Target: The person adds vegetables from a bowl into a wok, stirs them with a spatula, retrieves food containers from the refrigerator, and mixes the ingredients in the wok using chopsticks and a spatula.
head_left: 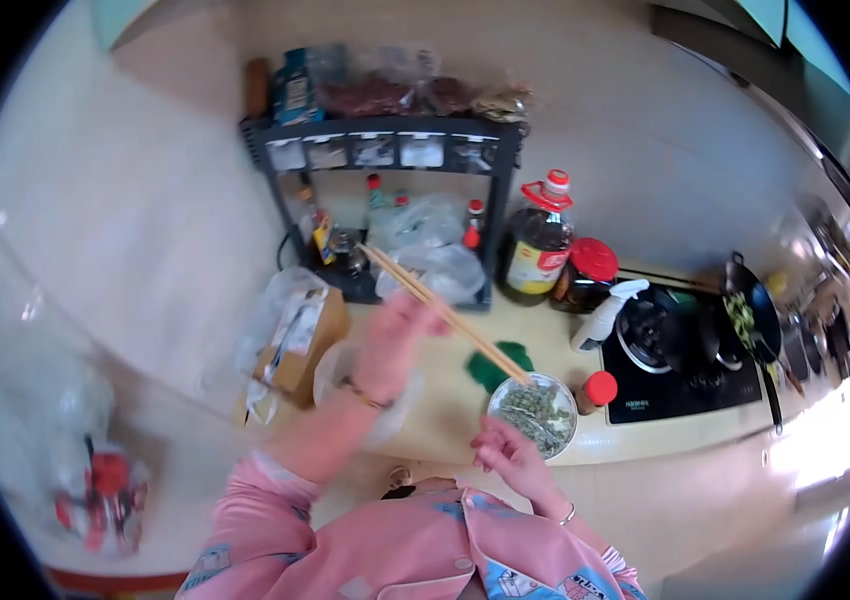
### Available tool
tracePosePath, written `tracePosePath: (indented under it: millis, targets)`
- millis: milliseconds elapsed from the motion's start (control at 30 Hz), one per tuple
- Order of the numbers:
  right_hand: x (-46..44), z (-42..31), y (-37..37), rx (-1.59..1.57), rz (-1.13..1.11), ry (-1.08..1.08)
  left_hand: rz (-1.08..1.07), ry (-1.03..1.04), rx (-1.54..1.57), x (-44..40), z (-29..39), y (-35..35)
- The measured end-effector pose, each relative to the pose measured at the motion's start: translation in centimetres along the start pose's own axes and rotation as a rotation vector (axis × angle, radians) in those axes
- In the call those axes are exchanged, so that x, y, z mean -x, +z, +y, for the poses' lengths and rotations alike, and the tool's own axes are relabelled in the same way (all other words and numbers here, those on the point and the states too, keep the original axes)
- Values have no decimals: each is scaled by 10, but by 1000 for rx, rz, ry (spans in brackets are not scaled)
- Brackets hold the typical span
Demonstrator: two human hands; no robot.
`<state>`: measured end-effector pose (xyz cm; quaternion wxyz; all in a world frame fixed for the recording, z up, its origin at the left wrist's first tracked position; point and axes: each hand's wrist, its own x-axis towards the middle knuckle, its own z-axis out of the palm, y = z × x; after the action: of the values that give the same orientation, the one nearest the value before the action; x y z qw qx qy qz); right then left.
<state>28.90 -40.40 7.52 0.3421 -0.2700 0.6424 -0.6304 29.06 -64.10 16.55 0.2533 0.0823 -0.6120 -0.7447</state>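
My left hand (397,335) is closed round a pair of wooden chopsticks (473,334), raised over the counter. One end of the chopsticks points up toward the rack, and the other reaches the far rim of a metal bowl (572,425). Chopped green pieces (535,412) fill much of that bowl. Beside its near left rim is my right hand (511,458), fingers curled in; whether they hold anything is hidden. A dark green cloth (501,366) lies just behind the bowl, and a red-lidded jar (597,391) stands to its right.
A black rack (385,128) with seasoning boxes stands at the back. Right of it are an oil bottle (540,250), a wide red-lidded jar (590,270) and a white spray bottle (607,315). The cooktop (685,390) carries a wok (753,310) with green food. A cardboard box (313,345) sits left.
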Motion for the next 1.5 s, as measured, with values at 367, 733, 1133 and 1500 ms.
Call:
tracePosePath:
  millis: [367, 733, 1133, 1500]
  targets:
    - [47, 25, -55, -1188, 182, -47, -55, -344, -113, 126, -69, 96]
    - [73, 27, -69, -1001, 248, -46, -43, -236, 13, 150, -61, 53]
    - [94, 23, -52, -621, 407, 35, 792, -8, -1060, 163, -144, -144]
    - [120, 41, -26, -501, 726, 223, 408, -883, 220, 134, -129, -140]
